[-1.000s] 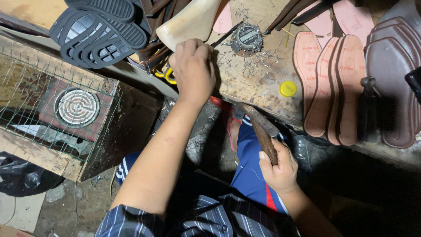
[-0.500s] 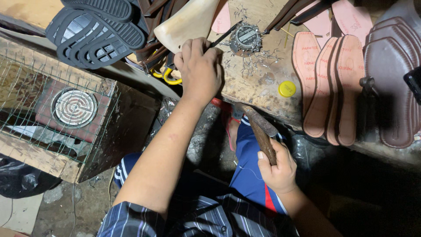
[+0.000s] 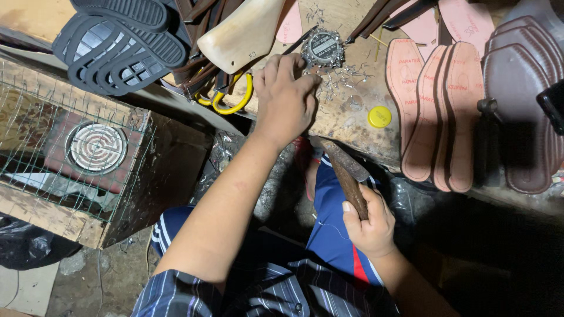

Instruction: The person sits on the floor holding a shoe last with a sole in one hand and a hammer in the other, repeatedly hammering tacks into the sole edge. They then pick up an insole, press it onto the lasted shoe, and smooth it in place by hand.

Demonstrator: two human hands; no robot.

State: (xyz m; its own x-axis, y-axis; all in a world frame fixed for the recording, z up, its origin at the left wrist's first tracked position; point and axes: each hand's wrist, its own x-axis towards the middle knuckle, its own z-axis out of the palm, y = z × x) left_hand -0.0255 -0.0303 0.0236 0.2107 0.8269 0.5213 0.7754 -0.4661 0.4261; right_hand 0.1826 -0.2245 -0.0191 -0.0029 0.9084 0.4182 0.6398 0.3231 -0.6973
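Surface (image 3: 352, 126): worn wood, strewn with small nails.
Left hand (image 3: 288, 97): grip pinched at round tin (image 3: 322, 48).
Right hand (image 3: 367, 223): grip clenched on hammer (image 3: 346, 170).

Bare bench (image 3: 352, 120) lies open between the left hand (image 3: 288, 97) and the pink insoles (image 3: 437, 111), bar scattered tacks (image 3: 341, 85) and a yellow cap (image 3: 379, 117); scissors (image 3: 232, 100) and a round tin (image 3: 322, 49) crowd the hand's other sides.

Wooden-handled hammer (image 3: 349, 176) gripped low; round tin (image 3: 322, 48) amid scattered nails (image 3: 343, 82).
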